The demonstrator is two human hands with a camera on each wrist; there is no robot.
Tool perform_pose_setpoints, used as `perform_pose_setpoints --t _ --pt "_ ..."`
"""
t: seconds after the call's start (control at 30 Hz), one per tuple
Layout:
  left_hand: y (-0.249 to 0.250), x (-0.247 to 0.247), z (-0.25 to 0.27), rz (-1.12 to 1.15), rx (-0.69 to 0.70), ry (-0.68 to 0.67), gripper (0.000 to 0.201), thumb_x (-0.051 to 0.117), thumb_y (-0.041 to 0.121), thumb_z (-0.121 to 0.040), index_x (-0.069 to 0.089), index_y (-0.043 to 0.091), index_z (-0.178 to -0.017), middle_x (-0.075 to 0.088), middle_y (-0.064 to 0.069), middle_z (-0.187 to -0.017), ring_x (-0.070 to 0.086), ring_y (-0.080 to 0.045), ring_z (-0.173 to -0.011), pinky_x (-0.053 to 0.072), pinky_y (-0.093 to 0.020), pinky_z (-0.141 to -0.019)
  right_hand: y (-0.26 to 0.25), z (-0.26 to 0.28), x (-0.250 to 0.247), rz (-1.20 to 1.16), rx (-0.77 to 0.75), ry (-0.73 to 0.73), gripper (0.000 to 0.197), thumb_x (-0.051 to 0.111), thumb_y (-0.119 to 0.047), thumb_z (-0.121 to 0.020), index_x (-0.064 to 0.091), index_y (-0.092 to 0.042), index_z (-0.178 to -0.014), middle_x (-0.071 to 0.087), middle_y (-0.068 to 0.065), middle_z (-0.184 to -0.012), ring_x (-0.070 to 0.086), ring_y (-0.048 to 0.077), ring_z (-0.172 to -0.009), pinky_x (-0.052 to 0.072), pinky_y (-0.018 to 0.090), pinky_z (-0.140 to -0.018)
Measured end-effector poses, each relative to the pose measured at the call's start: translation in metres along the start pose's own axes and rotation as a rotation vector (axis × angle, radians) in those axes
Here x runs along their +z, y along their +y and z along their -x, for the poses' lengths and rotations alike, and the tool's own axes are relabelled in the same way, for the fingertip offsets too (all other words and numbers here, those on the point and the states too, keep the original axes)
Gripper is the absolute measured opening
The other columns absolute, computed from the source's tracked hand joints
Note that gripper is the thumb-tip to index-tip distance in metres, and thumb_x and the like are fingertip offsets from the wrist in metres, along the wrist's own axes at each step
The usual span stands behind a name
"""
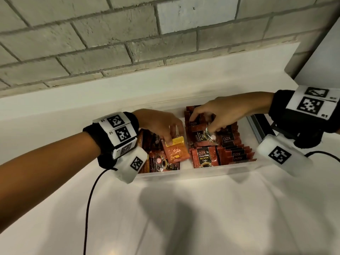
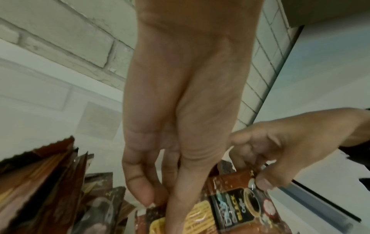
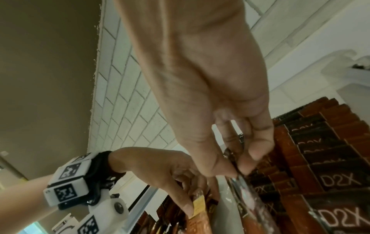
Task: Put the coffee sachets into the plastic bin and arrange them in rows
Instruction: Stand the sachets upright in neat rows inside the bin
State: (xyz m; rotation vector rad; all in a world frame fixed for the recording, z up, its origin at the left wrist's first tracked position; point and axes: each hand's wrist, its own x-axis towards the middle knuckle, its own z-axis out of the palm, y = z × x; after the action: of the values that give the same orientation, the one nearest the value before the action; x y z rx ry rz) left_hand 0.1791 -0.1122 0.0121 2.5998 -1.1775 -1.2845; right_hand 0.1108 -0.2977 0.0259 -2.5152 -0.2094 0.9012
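Pale brick wall [image 1: 110,34], white ledge [image 1: 55,107], white countertop [image 1: 202,218]

left hand [image 1: 161,124]: over plastic bin [image 1: 202,173], left half, fingers curled, pinching orange sachet [image 1: 176,150] | right hand [image 1: 219,115]: over bin's right half, fingertips pinching dark sachet [image 1: 203,138]

Free room: the white surface [image 1: 184,218] in front of the plastic bin [image 1: 184,174], toward its near edge.
Obstacles: brick wall [image 1: 110,43] along the far edge; both hands over the bin; upright sachet rows [image 1: 233,150] filling its right part.
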Motion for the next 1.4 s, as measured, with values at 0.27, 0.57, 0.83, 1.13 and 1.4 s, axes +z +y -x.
perform_pose_setpoints --t 0.27,0.57,0.83,1.13,1.4 --pt "-0.010 -0.014 0.024 0.290 0.070 0.048 0.019 0.060 0.003 -0.087 0.075 0.013 -0.095 0.071 -0.015 -0.091 0.065 -0.013 -0.078 0.051 -0.017 -0.074 0.000 -0.002 0.002 -0.213 0.067 0.014 0.014 0.061 -0.013 -0.090 0.058 -0.014 -0.104 0.070 0.013 -0.085 0.071 0.021 -0.068 0.058 0.026 -0.063" --pt "-0.003 -0.007 0.020 0.460 0.065 -0.094 0.026 0.054 0.006 -0.093 0.065 0.001 -0.115 0.067 -0.004 -0.113 0.063 -0.011 -0.105 0.052 -0.018 -0.088 -0.002 -0.001 -0.007 0.126 0.056 0.147 0.033 0.063 -0.024 -0.089 0.051 -0.024 -0.120 0.069 0.006 -0.096 0.062 0.022 -0.087 0.047 0.033 -0.083" --pt "0.023 0.006 0.000 0.477 0.114 -0.122 0.047 0.060 -0.008 -0.086 0.039 0.015 -0.121 0.064 -0.014 -0.115 0.070 -0.014 -0.082 0.058 -0.028 -0.079 -0.001 0.024 -0.012 -0.237 0.010 -0.019 0.022 0.062 -0.005 -0.088 0.051 -0.019 -0.101 0.068 0.008 -0.098 0.067 0.011 -0.063 0.053 0.018 -0.058" --pt "0.030 -0.002 -0.005 0.335 0.104 -0.090 0.034 0.062 0.003 -0.086 0.056 0.010 -0.118 0.067 -0.008 -0.113 0.072 -0.017 -0.083 0.055 -0.035 -0.089 0.001 0.033 -0.005 -0.175 0.033 -0.047 0.033 0.059 -0.006 -0.090 0.051 -0.027 -0.115 0.067 -0.002 -0.102 0.073 0.013 -0.072 0.057 0.021 -0.068" --pt "-0.001 -0.017 0.007 0.687 0.041 0.162 0.028 0.076 0.009 -0.076 0.067 0.011 -0.102 0.073 -0.004 -0.102 0.066 -0.021 -0.103 0.052 -0.032 -0.094 0.013 0.018 -0.013 -0.664 0.048 0.272 0.031 0.060 -0.026 -0.089 0.059 -0.011 -0.116 0.069 0.012 -0.109 0.069 0.023 -0.096 0.057 0.035 -0.086"
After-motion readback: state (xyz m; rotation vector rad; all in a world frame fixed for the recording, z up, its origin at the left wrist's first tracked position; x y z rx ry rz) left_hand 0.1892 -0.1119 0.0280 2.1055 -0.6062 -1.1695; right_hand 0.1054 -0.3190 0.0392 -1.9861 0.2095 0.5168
